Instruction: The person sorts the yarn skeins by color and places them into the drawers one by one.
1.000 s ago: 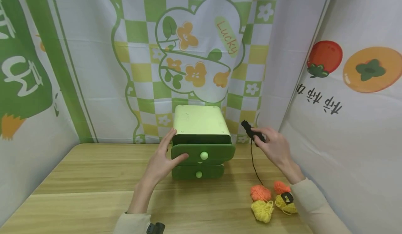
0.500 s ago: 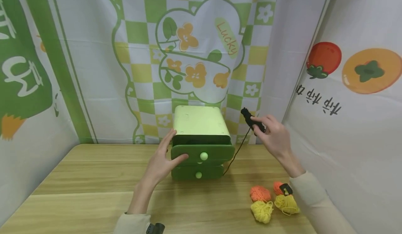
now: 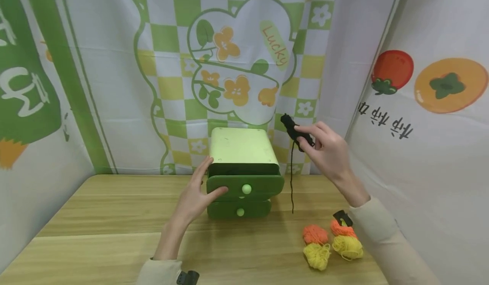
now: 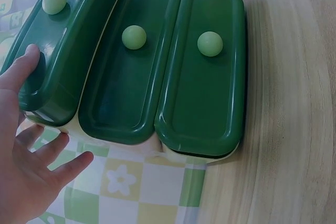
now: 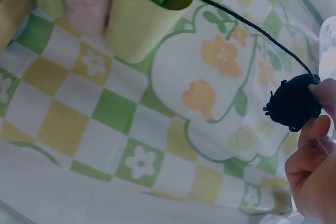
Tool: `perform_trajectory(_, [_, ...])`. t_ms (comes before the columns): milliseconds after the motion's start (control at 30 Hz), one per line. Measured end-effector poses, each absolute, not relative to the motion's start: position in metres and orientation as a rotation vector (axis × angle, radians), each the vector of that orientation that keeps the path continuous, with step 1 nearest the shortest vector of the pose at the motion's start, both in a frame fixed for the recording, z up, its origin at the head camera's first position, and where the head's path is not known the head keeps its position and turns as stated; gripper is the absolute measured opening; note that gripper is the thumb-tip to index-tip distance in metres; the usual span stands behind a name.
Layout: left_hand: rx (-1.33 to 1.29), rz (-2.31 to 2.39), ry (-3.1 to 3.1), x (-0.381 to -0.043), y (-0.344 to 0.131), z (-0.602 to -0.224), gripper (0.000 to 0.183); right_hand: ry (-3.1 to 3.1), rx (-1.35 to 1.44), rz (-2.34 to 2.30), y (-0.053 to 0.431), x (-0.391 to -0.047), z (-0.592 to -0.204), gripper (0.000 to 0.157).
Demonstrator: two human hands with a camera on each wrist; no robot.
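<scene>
A small cabinet (image 3: 242, 145) with a pale green top and dark green drawers stands against the back cloth. Its top drawer (image 3: 265, 185) is pulled partly out. My left hand (image 3: 192, 202) rests at the cabinet's left side, the thumb on the drawer front and the other fingers spread along the side. Right of the cabinet and above the table, my right hand (image 3: 330, 153) pinches a small bundle of black yarn (image 3: 288, 122) between thumb and fingers. A loose strand hangs down from it. In the right wrist view the strand stretches from the bundle (image 5: 294, 102) across the cabinet's open drawer.
On the table (image 3: 114, 234), at the right, lie an orange yarn ball (image 3: 315, 234) and a yellow one (image 3: 317, 257), with a second orange (image 3: 344, 229) and yellow ball (image 3: 347, 247) beside the right sleeve. Printed cloth walls close in the back and sides.
My right hand has lifted the black yarn up and moved it left, closer to the cabinet; its strand has swung and now hangs straight. My left hand stays at the drawer.
</scene>
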State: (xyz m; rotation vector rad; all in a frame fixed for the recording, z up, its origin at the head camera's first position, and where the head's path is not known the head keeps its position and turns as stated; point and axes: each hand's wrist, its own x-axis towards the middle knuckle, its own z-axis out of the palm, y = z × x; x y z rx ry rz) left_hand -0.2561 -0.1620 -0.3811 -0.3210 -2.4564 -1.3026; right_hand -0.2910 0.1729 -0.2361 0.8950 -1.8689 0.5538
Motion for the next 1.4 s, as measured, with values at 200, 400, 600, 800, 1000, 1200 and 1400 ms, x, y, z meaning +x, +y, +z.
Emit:
perform_trajectory(200, [-0.315,-1.293,-2.460,-0.256,-0.164,-0.379,0.097,-1.837,0.945,0.543,0.150,-0.283,-0.208,0.024])
perform_trajectory(400, [-0.319,-1.280,-2.456,-0.257,-0.164,-0.380,0.097,-1.754,0.981,0.573,0.137,-0.282,-0.177,0.023])
perform_trajectory(600, [-0.333,-1.291,-2.433,-0.257,-0.162,-0.382,0.097,-1.710,0.987,0.597,0.135,-0.278,-0.145,0.022])
perform_trajectory(800, [-0.333,-1.287,-2.430,-0.256,-0.162,-0.381,0.096,-1.722,0.972,0.574,0.133,-0.280,-0.128,0.023])
perform_trajectory(1000, [-0.332,-1.277,-2.440,-0.256,-0.162,-0.382,0.096,-1.786,0.939,0.552,0.131,-0.284,-0.118,0.023])
perform_trajectory(1200, [-0.335,-1.279,-2.433,-0.256,-0.162,-0.384,0.097,-1.834,0.881,0.573,0.129,-0.289,-0.110,0.023])
perform_trajectory(1400, [-0.327,-1.294,-2.437,-0.255,-0.162,-0.383,0.096,-1.881,0.847,0.559,0.129,-0.294,-0.108,0.023])
